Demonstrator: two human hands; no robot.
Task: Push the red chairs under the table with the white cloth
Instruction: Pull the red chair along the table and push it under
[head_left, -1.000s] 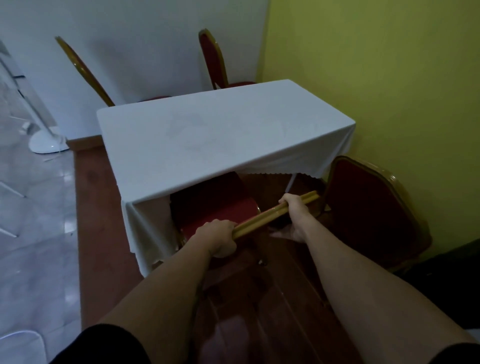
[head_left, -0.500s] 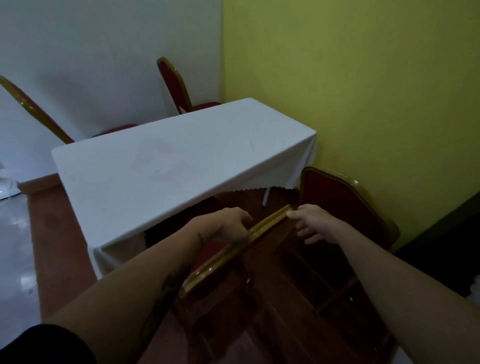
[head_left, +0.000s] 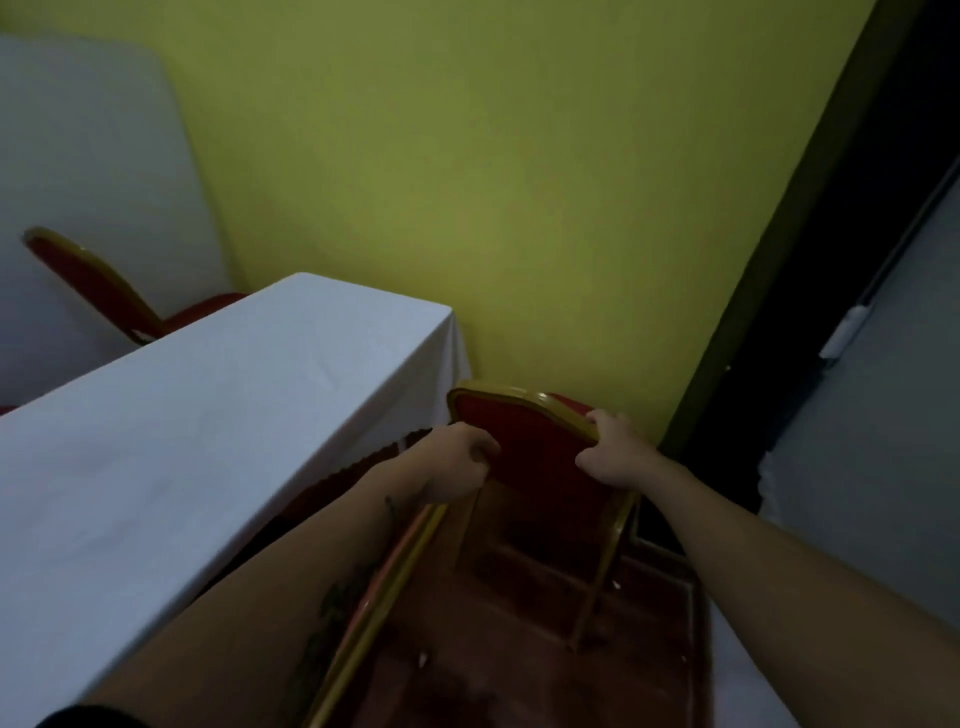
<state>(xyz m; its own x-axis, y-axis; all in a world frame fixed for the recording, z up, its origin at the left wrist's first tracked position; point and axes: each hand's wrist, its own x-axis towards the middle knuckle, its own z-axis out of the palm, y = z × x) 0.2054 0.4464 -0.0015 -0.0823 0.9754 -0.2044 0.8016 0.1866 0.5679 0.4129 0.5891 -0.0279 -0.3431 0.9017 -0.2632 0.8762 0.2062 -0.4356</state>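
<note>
The table with the white cloth (head_left: 218, 426) fills the left. A red chair with a gold frame (head_left: 524, 436) stands at the table's right end, close to the yellow wall. My left hand (head_left: 457, 462) grips the left edge of its backrest. My right hand (head_left: 613, 452) grips the backrest's right edge. Under my left forearm runs the gold backrest rail of a second red chair (head_left: 384, 587), its seat tucked beneath the cloth. A third red chair (head_left: 104, 286) stands on the table's far side.
The yellow wall (head_left: 493, 182) rises right behind the held chair. A dark door frame (head_left: 779, 260) and a grey door (head_left: 883, 415) are at the right. The floor below is red-brown wood (head_left: 519, 649).
Both hands left the first chair's top rail and took hold of the chair by the yellow wall. The view swung right and moved closer to the table's end.
</note>
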